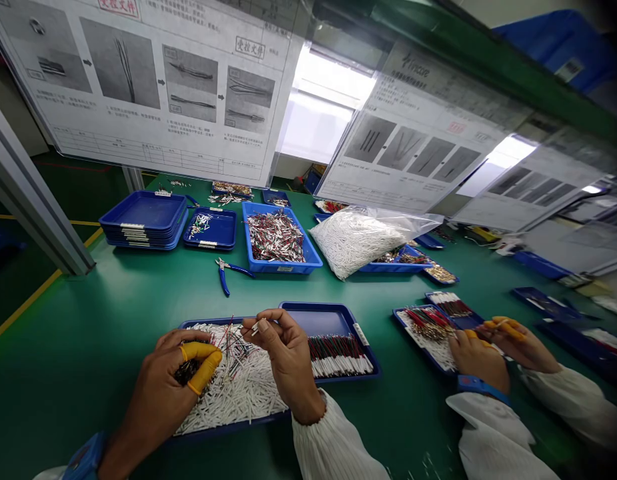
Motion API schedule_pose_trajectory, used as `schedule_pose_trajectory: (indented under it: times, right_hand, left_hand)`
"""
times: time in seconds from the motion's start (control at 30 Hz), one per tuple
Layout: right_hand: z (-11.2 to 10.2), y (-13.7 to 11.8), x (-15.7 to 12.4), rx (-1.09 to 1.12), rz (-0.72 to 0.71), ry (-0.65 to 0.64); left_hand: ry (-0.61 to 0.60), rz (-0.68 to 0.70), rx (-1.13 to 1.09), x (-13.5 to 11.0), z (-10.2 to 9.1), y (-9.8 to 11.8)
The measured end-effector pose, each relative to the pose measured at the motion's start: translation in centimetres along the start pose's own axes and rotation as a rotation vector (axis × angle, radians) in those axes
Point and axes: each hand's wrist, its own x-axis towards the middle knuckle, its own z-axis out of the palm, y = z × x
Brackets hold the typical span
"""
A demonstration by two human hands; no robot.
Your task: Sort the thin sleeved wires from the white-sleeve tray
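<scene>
The left hand (171, 390) clamps a dark wire bundle (188, 372), and the right hand (288, 353) pinches 1 white-sleeved wire (256, 327) together — both above a blue tray (313, 308).

glossy blue plastic tray (313, 322)

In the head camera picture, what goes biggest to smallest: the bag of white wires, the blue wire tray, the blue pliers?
1. Clear plastic bag of white wires and blue wire tray: they look about equal, so I can't rank them.
2. Blue-handled pliers: smallest.
</scene>
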Motion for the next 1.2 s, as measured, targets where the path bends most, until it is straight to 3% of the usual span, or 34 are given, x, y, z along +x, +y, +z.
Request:
schedule_pose_trajectory:
  times: [0.73,0.97,1.2]
  right_hand:
    - [-0.01,-0.03,-0.22,0.011,-0.009,-0.026]
    - [-0.07,-0.37,0.0,-0.074,0.03,-0.111]
    - [-0.43,-0.35,0.5,-0.045,-0.016,0.019]
  left_hand:
    - [0.004,0.006,0.029,0.12,0.01,0.04]
    - [0.024,0.019,0.014,0.13,0.07,-0.3]
    - [0.012,0.043,0.017,0.15,-0.01,-0.07]
